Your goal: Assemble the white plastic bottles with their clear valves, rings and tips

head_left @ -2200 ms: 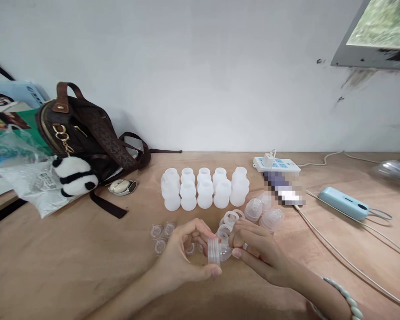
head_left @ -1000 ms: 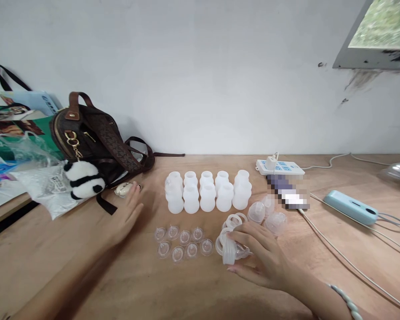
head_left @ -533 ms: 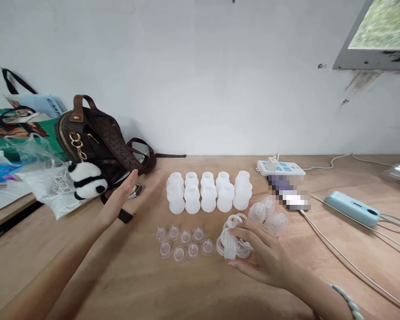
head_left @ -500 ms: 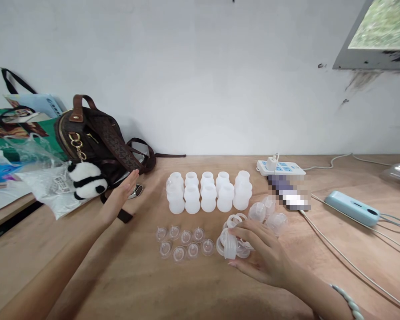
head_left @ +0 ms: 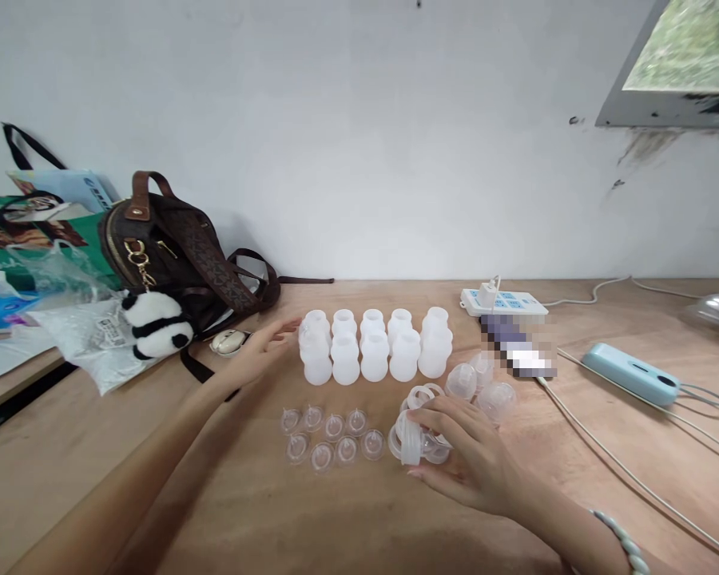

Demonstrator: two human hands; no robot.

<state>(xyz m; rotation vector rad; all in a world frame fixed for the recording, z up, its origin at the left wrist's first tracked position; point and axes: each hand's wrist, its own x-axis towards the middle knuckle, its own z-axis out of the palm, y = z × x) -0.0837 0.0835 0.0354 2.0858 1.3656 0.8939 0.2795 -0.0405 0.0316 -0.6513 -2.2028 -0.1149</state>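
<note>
White translucent baby bottles [head_left: 346, 359], all without caps, stand upright in two rows. Reaching from the left, my left hand [head_left: 262, 347] is open, its fingers stretched toward the leftmost back bottle [head_left: 317, 319]; whether they touch it I cannot tell. My right hand [head_left: 473, 447] grips a white bottle collar [head_left: 411, 443] by its edge, tilted on its side, with a clear part behind it partly covered by my fingers. Loose collar rings [head_left: 420, 396] lie under and beside that hand. Several clear silicone nipples [head_left: 347, 450] lie in two rows in front of the bottles.
Clear domed caps [head_left: 497, 399] lie right of the bottles. Farther right are a power strip [head_left: 506, 303], a blurred phone [head_left: 518, 347], a light-blue power bank [head_left: 632, 374] and cables. On the left stand a brown backpack [head_left: 173, 247] with a panda charm [head_left: 157, 325], and a computer mouse [head_left: 228, 343].
My left hand has moved right, from beside the backpack to the leftmost bottles, uncovering the mouse. The right hand stays nearly in place with the collar.
</note>
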